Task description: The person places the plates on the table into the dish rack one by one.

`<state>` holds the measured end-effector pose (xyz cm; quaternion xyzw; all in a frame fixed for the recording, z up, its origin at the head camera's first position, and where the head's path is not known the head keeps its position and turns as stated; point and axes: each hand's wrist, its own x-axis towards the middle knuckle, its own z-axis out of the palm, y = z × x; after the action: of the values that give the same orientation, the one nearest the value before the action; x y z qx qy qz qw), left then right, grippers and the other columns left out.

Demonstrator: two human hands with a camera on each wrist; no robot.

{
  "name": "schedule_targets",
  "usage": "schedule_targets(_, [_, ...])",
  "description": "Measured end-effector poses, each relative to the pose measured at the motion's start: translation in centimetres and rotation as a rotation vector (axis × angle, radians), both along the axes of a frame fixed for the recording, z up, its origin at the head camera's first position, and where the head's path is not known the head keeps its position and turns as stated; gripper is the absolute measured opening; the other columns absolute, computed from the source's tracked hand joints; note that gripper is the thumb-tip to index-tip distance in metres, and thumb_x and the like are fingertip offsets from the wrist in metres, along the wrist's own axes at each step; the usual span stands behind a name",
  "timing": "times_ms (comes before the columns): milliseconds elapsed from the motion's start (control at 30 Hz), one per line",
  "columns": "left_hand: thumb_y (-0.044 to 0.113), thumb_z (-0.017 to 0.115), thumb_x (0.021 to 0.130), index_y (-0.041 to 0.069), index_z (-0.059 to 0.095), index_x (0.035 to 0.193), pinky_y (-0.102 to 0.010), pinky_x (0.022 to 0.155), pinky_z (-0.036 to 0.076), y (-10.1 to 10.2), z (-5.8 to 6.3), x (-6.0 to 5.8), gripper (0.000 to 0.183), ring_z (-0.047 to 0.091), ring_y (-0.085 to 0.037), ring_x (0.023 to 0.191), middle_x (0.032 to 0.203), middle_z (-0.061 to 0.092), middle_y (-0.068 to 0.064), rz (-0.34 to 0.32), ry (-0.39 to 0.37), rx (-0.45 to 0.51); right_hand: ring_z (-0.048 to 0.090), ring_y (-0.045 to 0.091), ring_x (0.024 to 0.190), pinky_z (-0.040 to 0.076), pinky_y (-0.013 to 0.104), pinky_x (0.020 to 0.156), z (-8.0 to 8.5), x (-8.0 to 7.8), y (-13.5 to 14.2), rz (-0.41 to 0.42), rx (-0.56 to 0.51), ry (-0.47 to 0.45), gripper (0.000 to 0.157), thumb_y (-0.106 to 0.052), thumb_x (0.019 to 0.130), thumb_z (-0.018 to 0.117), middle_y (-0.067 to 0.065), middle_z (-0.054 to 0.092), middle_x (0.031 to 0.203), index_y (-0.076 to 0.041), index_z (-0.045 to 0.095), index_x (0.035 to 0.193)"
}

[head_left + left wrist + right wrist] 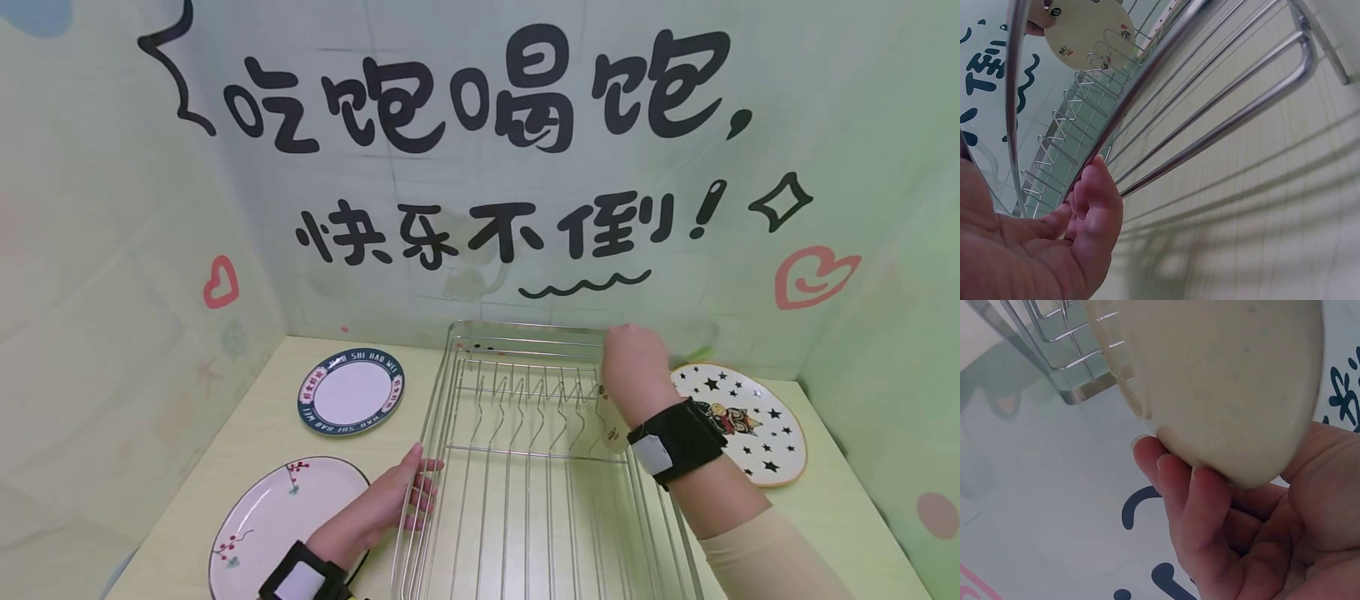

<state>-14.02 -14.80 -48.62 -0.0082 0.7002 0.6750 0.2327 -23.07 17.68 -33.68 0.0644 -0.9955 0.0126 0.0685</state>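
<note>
A metal wire dish rack [504, 450] stands on the table with a row of zigzag wire dividers [525, 400] at its far end. My left hand [390, 500] grips the rack's left side, its fingers [1094, 200] curled at the lower wire in the left wrist view. Over the far right end of the rack, my right hand [637, 371] pinches the edge of a cream plate [1229, 381]. Dark characters and small red marks show on that plate's face in the left wrist view. The head view leaves most of it hidden behind my right hand and wrist.
A blue-rimmed plate [351, 392] lies left of the rack, and a white plate with flower sprigs [277, 525] lies nearer. Right of the rack is a star-patterned plate [765, 417], partly behind my right wrist. A printed cloth backdrop [480, 175] encloses the table.
</note>
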Motion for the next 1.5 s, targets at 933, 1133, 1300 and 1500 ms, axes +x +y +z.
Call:
schedule_targets(933, [0.068,0.028,0.098,-0.008,0.045,0.134,-0.030,0.055,0.047,0.2,-0.1,0.1,0.086,0.051,-0.020,0.072,0.089,0.049,-0.009,-0.002,-0.008,0.003,0.063,0.031,0.063,0.052,0.048,0.063,-2.7,-0.8,0.7,0.043,0.052,0.055,0.021,0.010,0.086,0.052,0.014,0.060,0.065,0.002,0.059,0.068])
schedule_targets(1133, [0.068,0.028,0.098,-0.009,0.044,0.135,-0.030,0.055,0.047,0.2,0.0,0.0,0.087,0.051,-0.020,0.072,0.089,0.048,-0.009,0.007,-0.005,0.002,0.061,0.031,0.060,0.053,0.049,0.062,-2.8,-0.9,0.9,0.048,0.033,0.063,0.021,0.011,0.086,0.051,0.015,0.058,0.064,0.002,0.057,0.068])
schedule_targets(1300, [0.068,0.028,0.098,-0.010,0.044,0.135,-0.031,0.056,0.048,0.2,0.1,0.0,0.087,0.051,-0.020,0.072,0.089,0.048,-0.009,0.008,-0.003,0.005,0.061,0.033,0.063,0.052,0.051,0.066,-2.9,-0.9,1.0,0.053,0.008,0.053,0.018,0.011,0.085,0.052,0.016,0.060,0.067,0.003,0.059,0.072])
schedule_targets(1500, [0.067,0.028,0.098,-0.010,0.044,0.134,-0.031,0.056,0.048,0.2,0.1,0.0,0.087,0.051,-0.020,0.072,0.089,0.048,-0.009,0.003,0.000,0.009,0.061,0.037,0.070,0.050,0.052,0.071,-3.1,-1.1,1.1,0.030,0.017,0.022,0.016,0.010,0.088,0.052,0.019,0.063,0.074,0.005,0.064,0.078])
